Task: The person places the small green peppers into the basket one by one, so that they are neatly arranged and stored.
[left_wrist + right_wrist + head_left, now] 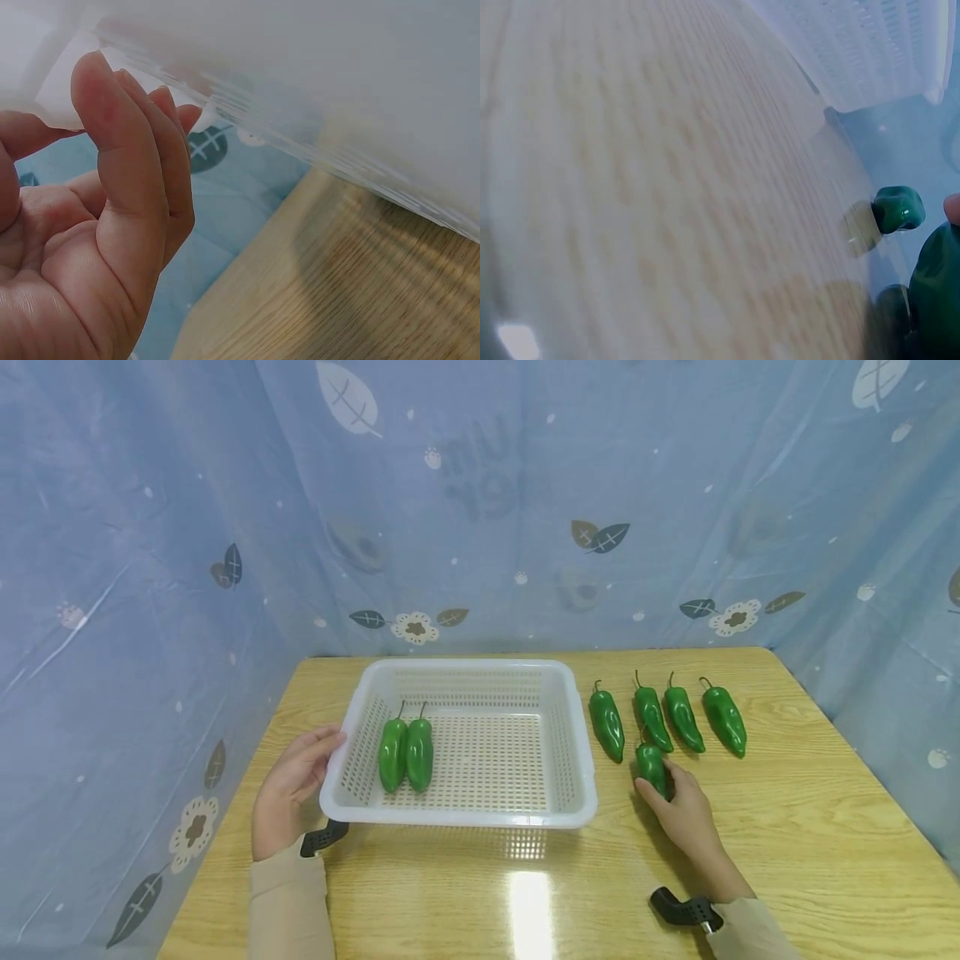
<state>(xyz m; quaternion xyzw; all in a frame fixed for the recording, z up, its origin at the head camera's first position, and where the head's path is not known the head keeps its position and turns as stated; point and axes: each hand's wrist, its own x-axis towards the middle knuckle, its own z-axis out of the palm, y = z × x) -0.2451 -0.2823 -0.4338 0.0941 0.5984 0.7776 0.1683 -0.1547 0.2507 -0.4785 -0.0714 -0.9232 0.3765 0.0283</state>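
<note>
A white plastic basket (480, 818) with slotted walls stands on the table, and two green peppers (406, 756) lie side by side in its left part. My left hand (296, 777) pinches the basket's left rim between thumb and fingers; in the left wrist view the hand (112, 195) is at the rim's edge. To the right of the basket, my right hand (682, 806) grips a green pepper (651, 766) by its sides, low over the table. In the right wrist view only part of this pepper (939, 292) and one fingertip show.
Several more green peppers (607, 724) lie in a loose row at the table's back right, stems pointing away. The wooden table (420, 893) is bounded by a blue patterned cloth (480, 527) at the back and sides.
</note>
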